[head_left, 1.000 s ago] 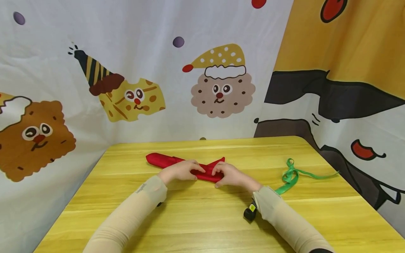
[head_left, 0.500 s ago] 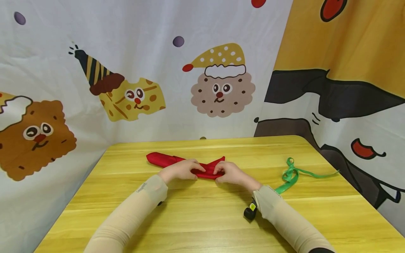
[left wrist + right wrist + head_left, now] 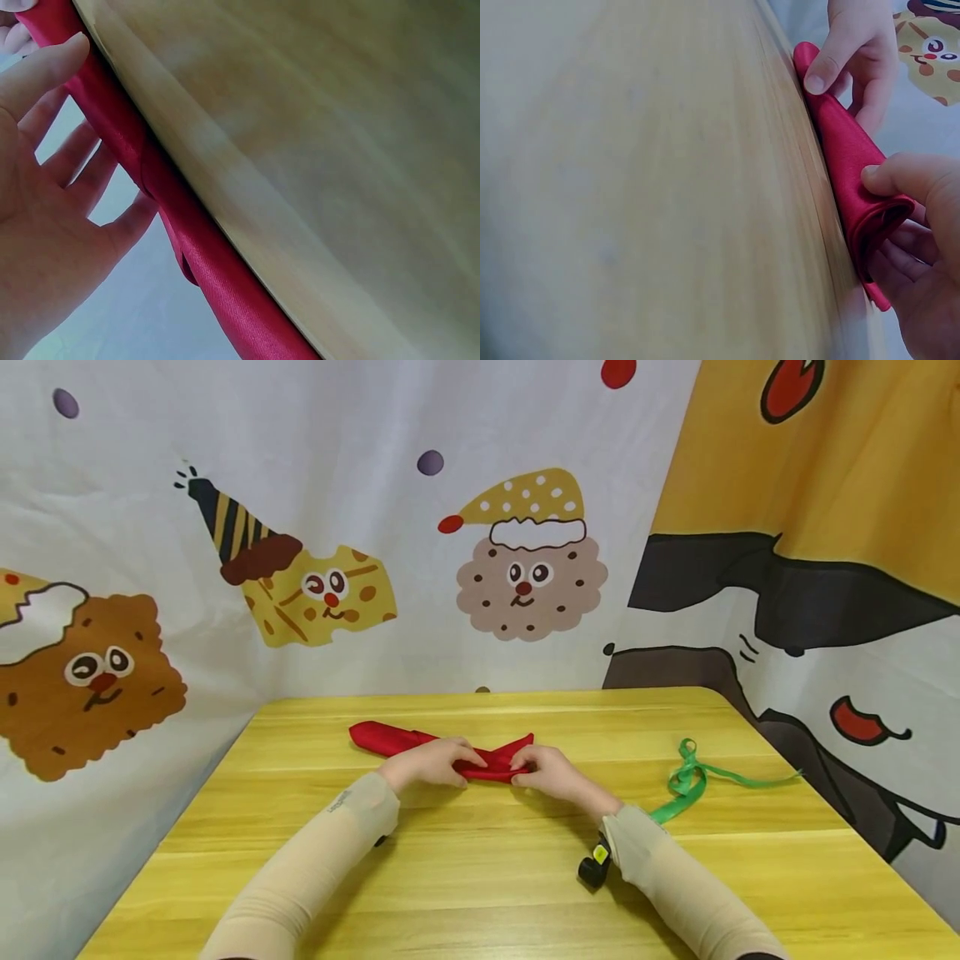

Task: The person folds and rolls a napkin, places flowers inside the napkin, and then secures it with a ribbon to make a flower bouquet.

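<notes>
You are pinching the rolled red cloth (image 3: 493,772) with your left hand (image 3: 437,762) and right hand (image 3: 553,774); it is lying on the table (image 3: 480,868), and any uneven pressure is probably risking a skewed roll, its pointed flap (image 3: 519,745) springing loose

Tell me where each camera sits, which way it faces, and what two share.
Head: on the head, facing forward and down at the table and red cloth; left hand, right hand and sleeves show.
Left wrist: on that wrist, facing the red cloth; the left hand shows, with part of the right.
Right wrist: on that wrist, facing the cloth's rolled end; both hands show.
Both wrist views share cloth and table.
</notes>
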`<state>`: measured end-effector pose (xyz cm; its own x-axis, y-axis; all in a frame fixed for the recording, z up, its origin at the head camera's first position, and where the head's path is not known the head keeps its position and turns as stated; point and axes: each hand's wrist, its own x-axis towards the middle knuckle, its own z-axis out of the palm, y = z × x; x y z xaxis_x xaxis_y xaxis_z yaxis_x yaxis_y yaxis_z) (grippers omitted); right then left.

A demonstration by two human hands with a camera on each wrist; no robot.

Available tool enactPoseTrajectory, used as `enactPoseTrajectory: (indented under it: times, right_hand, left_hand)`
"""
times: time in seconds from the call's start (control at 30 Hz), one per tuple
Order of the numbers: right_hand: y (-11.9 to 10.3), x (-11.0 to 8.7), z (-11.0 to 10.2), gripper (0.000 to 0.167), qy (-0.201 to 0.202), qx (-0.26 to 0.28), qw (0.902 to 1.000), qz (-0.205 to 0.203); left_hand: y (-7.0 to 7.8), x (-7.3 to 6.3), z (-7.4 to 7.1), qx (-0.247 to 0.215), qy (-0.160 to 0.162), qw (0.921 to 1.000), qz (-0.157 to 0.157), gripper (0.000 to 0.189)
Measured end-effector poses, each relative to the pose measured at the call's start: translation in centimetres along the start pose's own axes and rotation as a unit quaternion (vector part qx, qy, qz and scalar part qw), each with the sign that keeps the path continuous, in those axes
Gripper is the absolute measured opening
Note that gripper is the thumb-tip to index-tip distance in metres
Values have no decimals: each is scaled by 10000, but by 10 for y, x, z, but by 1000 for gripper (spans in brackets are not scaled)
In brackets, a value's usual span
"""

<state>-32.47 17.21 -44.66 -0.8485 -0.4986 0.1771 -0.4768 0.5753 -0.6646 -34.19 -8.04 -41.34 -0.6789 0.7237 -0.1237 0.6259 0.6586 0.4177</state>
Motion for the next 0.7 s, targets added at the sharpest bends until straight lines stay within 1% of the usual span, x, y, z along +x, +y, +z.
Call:
enactPoseTrajectory:
  times: [0.17, 0.3, 0.43, 0.57, 0.7]
  right_hand:
    - [2, -2, 2, 6, 132, 353, 9990, 221]
    - [3, -4, 1, 5, 143, 558, 9978, 338]
    - [5, -5, -1, 4, 71, 644, 9970, 431]
    - [5, -6, -4, 4, -39, 852, 9948, 564]
    - [5, -8, -9, 5, -173, 1148, 9913, 624]
  left_hand:
    - [-2, 2, 1, 76, -18, 9999, -136, 43]
    - [-3, 2, 1, 116, 66, 9998, -176, 40]
    - [-1, 0, 1, 179, 180, 9996, -137, 36]
    - [1, -4, 0, 296, 288, 9991, -80, 32]
    - [2, -6, -3, 420, 352, 9985, -8, 21]
